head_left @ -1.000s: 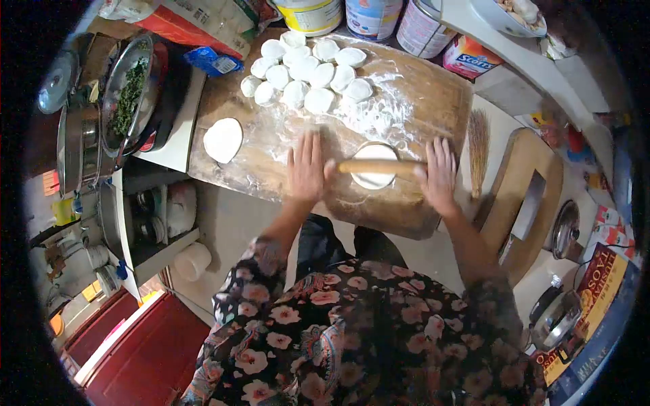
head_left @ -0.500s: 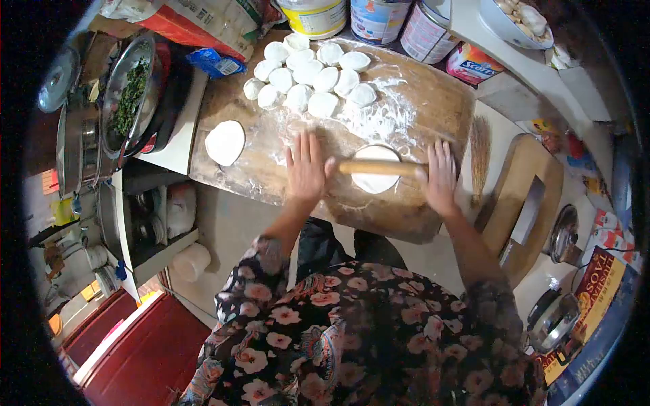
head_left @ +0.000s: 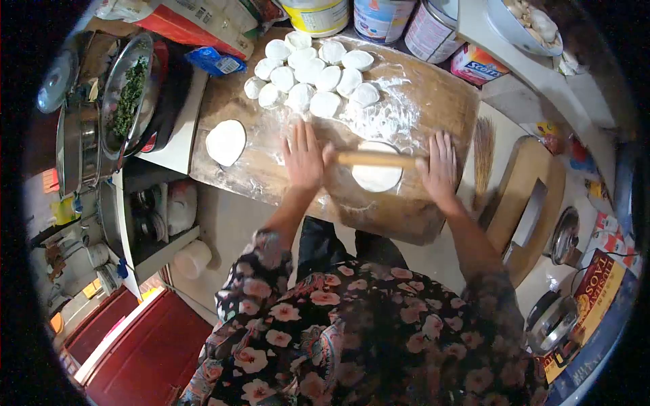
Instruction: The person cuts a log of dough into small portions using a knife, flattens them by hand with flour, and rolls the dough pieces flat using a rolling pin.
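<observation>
A wooden rolling pin point(head_left: 379, 160) lies across a round dough wrapper point(head_left: 377, 178) on the floured wooden board point(head_left: 271, 179). My left hand point(head_left: 304, 160) holds the pin's left end, fingers stretched forward and thumb against the wood. At the other end my right hand point(head_left: 439, 166) holds it the same way, under thumb and palm. Parts of both pin ends are hidden by the hands. Another flat dough wrapper point(head_left: 225, 143) rests at the board's left. Several white filled dumplings point(head_left: 309, 70) sit together near the back, beside a patch of loose flour point(head_left: 389, 115).
Tubs and tins point(head_left: 382, 19) line the back edge. A pot of chopped greens point(head_left: 126, 101) stands at left. To the right are a straw brush point(head_left: 483, 155) and a cutting board point(head_left: 542, 172) with a cleaver point(head_left: 530, 215). A bowl point(head_left: 521, 27) sits at upper right.
The rolling pin has moved slightly back, away from me, over the wrapper. Both hands have shifted with it, keeping their hold.
</observation>
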`<state>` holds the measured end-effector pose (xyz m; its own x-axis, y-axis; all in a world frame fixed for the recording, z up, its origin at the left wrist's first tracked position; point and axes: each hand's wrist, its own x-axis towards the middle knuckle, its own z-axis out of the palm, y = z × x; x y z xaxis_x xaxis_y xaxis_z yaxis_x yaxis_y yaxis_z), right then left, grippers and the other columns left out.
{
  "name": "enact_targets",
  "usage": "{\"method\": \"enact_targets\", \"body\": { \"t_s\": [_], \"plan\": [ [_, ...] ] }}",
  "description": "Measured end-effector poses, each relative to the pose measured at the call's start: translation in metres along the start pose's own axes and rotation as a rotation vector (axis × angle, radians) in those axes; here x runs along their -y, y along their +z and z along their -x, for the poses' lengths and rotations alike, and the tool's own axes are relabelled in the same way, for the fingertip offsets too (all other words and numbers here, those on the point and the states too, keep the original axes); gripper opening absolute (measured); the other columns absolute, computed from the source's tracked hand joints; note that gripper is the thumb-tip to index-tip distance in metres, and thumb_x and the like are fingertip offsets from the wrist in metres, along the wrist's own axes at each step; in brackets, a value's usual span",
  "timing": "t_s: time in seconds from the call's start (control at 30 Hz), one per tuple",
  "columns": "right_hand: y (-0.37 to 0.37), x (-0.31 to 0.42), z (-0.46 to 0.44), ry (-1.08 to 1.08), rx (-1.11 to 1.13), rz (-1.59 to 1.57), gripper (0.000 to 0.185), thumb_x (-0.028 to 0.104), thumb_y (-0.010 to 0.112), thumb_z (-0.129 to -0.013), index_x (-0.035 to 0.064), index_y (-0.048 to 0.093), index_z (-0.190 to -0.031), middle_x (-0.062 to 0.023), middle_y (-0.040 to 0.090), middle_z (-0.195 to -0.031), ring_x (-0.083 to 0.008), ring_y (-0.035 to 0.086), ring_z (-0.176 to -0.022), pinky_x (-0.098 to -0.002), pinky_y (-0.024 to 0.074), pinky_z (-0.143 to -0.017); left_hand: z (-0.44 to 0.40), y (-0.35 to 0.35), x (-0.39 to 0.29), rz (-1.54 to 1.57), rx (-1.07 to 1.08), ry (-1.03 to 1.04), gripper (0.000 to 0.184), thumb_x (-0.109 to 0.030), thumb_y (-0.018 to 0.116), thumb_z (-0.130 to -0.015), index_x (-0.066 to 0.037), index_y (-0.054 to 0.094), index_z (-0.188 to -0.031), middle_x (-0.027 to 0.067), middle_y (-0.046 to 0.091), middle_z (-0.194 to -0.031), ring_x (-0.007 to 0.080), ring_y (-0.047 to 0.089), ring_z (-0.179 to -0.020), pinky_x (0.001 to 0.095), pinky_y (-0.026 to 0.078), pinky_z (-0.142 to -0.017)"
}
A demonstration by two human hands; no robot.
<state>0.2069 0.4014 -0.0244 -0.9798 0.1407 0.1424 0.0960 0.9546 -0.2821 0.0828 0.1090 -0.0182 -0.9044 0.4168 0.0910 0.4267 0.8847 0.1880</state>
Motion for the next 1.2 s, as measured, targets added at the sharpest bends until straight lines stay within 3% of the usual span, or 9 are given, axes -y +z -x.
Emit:
{"method": "enact_targets", "body": {
  "t_s": [0.1, 0.2, 0.27, 0.37, 0.47, 0.63, 0.93, 1.1, 1.2],
  "plan": [
    [-0.006, 0.007, 0.073, -0.14, -0.058, -0.018, 0.067, 0.052, 0.042, -0.09, -0.0032, 0.044, -0.129, -0.0229, 0.04, -0.138, -0.0391, 0.034, -0.13, -0.0534, 0.0243, -0.106, 0.069, -0.019, 0.004, 0.102, 0.146, 0.13, 0.071, -0.04, 0.052, -0.084, 0.005, 0.034, -0.135, 0.024, 0.033, -0.142, 0.0384, 0.029, -0.133, 0.0549, 0.019, -0.107],
    [-0.01, 0.015, 0.083, -0.163, -0.052, 0.058, 0.072, 0.058, 0.036, -0.09, -0.0032, 0.047, -0.126, -0.0243, 0.043, -0.135, -0.04, 0.038, -0.127, -0.0553, 0.0263, -0.104, 0.094, -0.016, 0.012, 0.167, 0.194, 0.108, 0.069, -0.043, 0.042, -0.09, 0.005, 0.03, -0.137, 0.0222, 0.031, -0.144, 0.0398, 0.024, -0.135, 0.0557, 0.015, -0.109],
    [-0.021, 0.019, 0.029, -0.157, -0.009, 0.024, 0.07, 0.055, 0.043, -0.088, -0.0022, 0.044, -0.129, -0.0202, 0.038, -0.14, -0.0376, 0.032, -0.132, -0.0533, 0.0224, -0.107, 0.068, -0.01, 0.014, 0.199, 0.112, 0.042, 0.072, -0.042, 0.049, -0.085, 0.006, 0.031, -0.136, 0.0225, 0.027, -0.146, 0.0399, 0.023, -0.135, 0.056, 0.016, -0.108],
    [-0.001, 0.003, -0.041, -0.087, 0.048, 0.017, 0.065, 0.044, 0.05, -0.088, -0.0014, 0.039, -0.134, -0.0163, 0.033, -0.144, -0.036, 0.026, -0.135, -0.0499, 0.0191, -0.11, 0.004, 0.004, 0.016, 0.117, -0.099, -0.084, 0.068, -0.041, 0.043, -0.091, 0.006, 0.028, -0.138, 0.0259, 0.03, -0.142, 0.0409, 0.027, -0.133, 0.0544, 0.021, -0.107],
    [0.014, -0.008, -0.044, -0.023, 0.016, 0.017, 0.065, 0.039, 0.052, -0.087, -0.0028, 0.036, -0.135, -0.0192, 0.032, -0.144, -0.0377, 0.026, -0.134, -0.0491, 0.0194, -0.11, -0.02, -0.001, 0.013, 0.033, -0.128, -0.047, 0.068, -0.041, 0.045, -0.09, 0.005, 0.029, -0.138, 0.0256, 0.032, -0.142, 0.0407, 0.031, -0.13, 0.0543, 0.023, -0.106],
    [-0.012, 0.006, 0.072, -0.178, 0.083, -0.032, 0.07, 0.048, 0.049, -0.087, -0.0043, 0.039, -0.132, -0.0226, 0.034, -0.142, -0.0387, 0.028, -0.134, -0.0529, 0.0187, -0.109, 0.079, -0.018, 0.013, 0.144, 0.095, 0.12, 0.068, -0.038, 0.05, -0.087, 0.005, 0.031, -0.137, 0.0229, 0.033, -0.142, 0.0405, 0.029, -0.133, 0.055, 0.019, -0.107],
    [0.011, -0.008, -0.055, -0.137, -0.004, 0.036, 0.067, 0.042, 0.051, -0.087, -0.0021, 0.037, -0.135, -0.0199, 0.033, -0.143, -0.0376, 0.026, -0.134, -0.0486, 0.0207, -0.109, -0.016, 0.008, 0.027, 0.157, -0.161, -0.013, 0.068, -0.04, 0.041, -0.091, 0.006, 0.026, -0.139, 0.0264, 0.031, -0.141, 0.042, 0.03, -0.131, 0.0511, 0.024, -0.106],
    [-0.011, -0.006, 0.026, -0.162, 0.12, -0.056, 0.077, 0.056, 0.044, -0.087, -0.0032, 0.036, -0.135, -0.0205, 0.032, -0.144, -0.0371, 0.026, -0.135, -0.0503, 0.0179, -0.109, 0.056, -0.025, 0.013, 0.185, 0.083, 0.126, 0.069, -0.041, 0.048, -0.088, 0.007, 0.031, -0.136, 0.0247, 0.033, -0.141, 0.0412, 0.03, -0.131, 0.054, 0.021, -0.107],
    [-0.007, -0.01, 0.07, -0.254, 0.058, 0.03, 0.081, 0.061, 0.039, -0.087, -0.0042, 0.037, -0.134, -0.0207, 0.032, -0.143, -0.0373, 0.027, -0.134, -0.0523, 0.0179, -0.108, 0.106, -0.026, 0.011, 0.19, 0.246, 0.11, 0.068, -0.043, 0.04, -0.092, 0.006, 0.03, -0.138, 0.0254, 0.03, -0.142, 0.0434, 0.025, -0.134, 0.0549, 0.016, -0.108]
  ]
}}
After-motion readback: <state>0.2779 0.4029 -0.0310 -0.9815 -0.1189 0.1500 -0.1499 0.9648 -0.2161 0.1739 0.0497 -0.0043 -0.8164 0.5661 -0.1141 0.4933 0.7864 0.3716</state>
